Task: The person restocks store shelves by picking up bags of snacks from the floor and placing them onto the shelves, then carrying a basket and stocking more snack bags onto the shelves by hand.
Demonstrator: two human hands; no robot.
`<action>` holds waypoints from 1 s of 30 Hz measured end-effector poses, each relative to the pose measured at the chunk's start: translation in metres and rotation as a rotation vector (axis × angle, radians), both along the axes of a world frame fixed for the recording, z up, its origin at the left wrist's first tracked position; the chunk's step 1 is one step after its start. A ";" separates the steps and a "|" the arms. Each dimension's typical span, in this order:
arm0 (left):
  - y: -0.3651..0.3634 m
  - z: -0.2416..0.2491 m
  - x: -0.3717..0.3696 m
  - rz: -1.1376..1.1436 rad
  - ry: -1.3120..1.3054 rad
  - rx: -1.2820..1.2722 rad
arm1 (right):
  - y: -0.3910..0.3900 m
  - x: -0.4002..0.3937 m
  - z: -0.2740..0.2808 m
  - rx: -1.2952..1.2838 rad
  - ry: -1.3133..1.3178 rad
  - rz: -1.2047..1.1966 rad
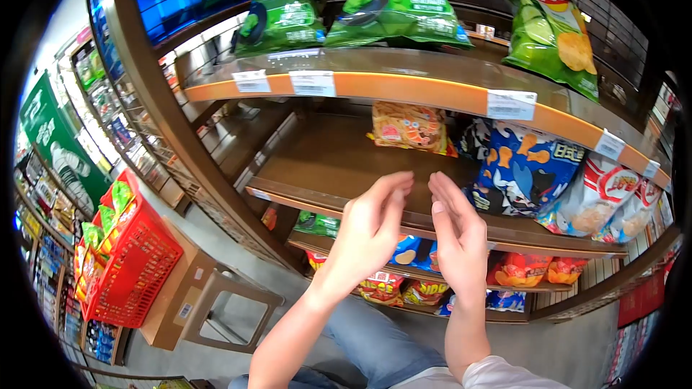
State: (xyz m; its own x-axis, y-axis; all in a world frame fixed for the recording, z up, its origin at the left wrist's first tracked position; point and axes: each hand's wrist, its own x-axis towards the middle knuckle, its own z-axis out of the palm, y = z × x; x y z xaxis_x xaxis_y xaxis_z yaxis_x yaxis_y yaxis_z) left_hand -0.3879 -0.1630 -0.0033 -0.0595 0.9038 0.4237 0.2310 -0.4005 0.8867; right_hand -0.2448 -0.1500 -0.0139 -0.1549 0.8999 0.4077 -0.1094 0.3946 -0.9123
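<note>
My left hand [371, 220] and my right hand [460, 234] are raised in front of the middle shelf [317, 148], palms turned towards each other with a gap between them. Fingers on both are stretched out, the left ones slightly bent, and neither holds anything. Beyond them at the back of that shelf lies a tan snack bag with a cartoon face [409, 128]. To the right of my right hand stands a dark blue snack bag [530, 166], followed by white and red snack bags [595, 191].
Green chip bags [393, 7] stand on the upper shelf [404, 86], which has price tags. Red snack bags [522, 269] fill part of a lower shelf. At left, a red basket [137, 266] of snack bags sits on a cardboard box [176, 292] beside a stool [231, 302].
</note>
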 end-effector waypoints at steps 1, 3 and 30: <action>-0.014 0.000 -0.008 0.050 -0.021 0.002 | -0.002 -0.006 0.000 0.004 0.006 0.015; -0.039 -0.004 -0.027 0.156 -0.042 0.006 | -0.007 -0.019 0.000 0.003 0.026 0.063; -0.294 -0.034 -0.231 1.495 -0.135 0.255 | -0.122 -0.301 -0.010 0.239 -0.015 0.944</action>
State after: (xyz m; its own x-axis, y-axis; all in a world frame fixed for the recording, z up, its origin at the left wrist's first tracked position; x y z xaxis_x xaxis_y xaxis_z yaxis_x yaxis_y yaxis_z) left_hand -0.6187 -0.4572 -0.0377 -0.8747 -0.1130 0.4713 0.4763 -0.0209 0.8790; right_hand -0.5460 -0.2724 -0.0236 -0.7767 0.2966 0.5557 -0.4648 0.3255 -0.8234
